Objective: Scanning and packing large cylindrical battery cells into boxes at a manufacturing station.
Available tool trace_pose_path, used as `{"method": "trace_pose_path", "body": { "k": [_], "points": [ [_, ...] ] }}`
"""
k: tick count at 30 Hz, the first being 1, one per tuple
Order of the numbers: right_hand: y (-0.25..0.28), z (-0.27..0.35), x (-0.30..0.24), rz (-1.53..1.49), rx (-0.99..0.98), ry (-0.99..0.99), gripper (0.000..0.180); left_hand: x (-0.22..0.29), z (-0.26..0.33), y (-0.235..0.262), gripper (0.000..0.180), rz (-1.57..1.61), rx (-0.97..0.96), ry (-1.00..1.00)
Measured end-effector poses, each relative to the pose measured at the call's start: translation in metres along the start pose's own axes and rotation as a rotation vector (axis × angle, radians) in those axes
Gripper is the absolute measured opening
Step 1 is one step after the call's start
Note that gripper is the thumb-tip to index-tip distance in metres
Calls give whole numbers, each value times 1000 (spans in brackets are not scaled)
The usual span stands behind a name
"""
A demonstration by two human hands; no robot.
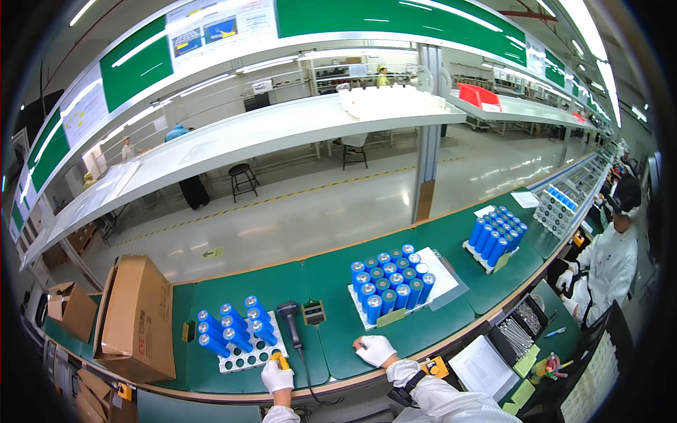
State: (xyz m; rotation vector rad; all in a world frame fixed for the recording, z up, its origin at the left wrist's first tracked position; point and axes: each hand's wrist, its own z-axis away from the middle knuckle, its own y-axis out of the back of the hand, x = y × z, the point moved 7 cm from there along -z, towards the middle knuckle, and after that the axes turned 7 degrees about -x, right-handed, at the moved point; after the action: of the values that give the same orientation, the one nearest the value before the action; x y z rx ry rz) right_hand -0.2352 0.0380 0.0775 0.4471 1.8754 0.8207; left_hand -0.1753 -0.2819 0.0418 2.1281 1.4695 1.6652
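My white-gloved left hand [278, 378] is closed around a small yellow object [280, 361] at the near right corner of a white perforated tray [243, 363]. What the yellow object is, I cannot make out. Several blue cylindrical battery cells [238, 339] stand in that tray, some leaning in view, and its near holes hold none. Just right of the tray a dark handheld scanner [290, 321] lies with its cable running toward me. My right hand [375, 350], gloved too, rests on the green bench with fingers curled in, nearest to a fuller tray of blue cells [389, 282].
Left stand cardboard boxes [137, 321]. A dark slotted block [313, 311] lies behind the scanner. Farther right is another cell tray [496, 236]. Bins of metal rods [517, 335] and papers [483, 366] sit at my right. A long shelf [240, 141] hangs ahead; a co-worker [606, 261] sits right.
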Motion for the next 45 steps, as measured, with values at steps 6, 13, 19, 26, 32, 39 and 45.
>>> {"method": "trace_pose_path", "body": {
  "k": [6, 13, 19, 26, 32, 39, 45],
  "points": [
    [9, 2, 1, -58, -19, -20, 16, 23, -2, 1, 13, -64, -36, -47],
    [2, -3, 4, -60, -68, -65, 17, -5, -6, -9, 15, 89, -80, 42],
    [3, 4, 8, -67, -69, -92, 17, 9, -6, -9, 19, 83, -146, 80],
    [0, 1, 6, -85, -76, -80, 15, -3, -4, -9, 18, 93, -115, 36],
    [3, 1, 10, -98, -38, -65, 17, 22, -5, -1, 17, 33, -74, -66],
    [1, 1, 9, -113, -91, -71, 18, 73, -5, 21, 22, -211, -170, -22],
    [2, 2, 8, -82, -65, -64, 18, 69, -4, 20, 22, -197, -145, -49]
  ]
}}
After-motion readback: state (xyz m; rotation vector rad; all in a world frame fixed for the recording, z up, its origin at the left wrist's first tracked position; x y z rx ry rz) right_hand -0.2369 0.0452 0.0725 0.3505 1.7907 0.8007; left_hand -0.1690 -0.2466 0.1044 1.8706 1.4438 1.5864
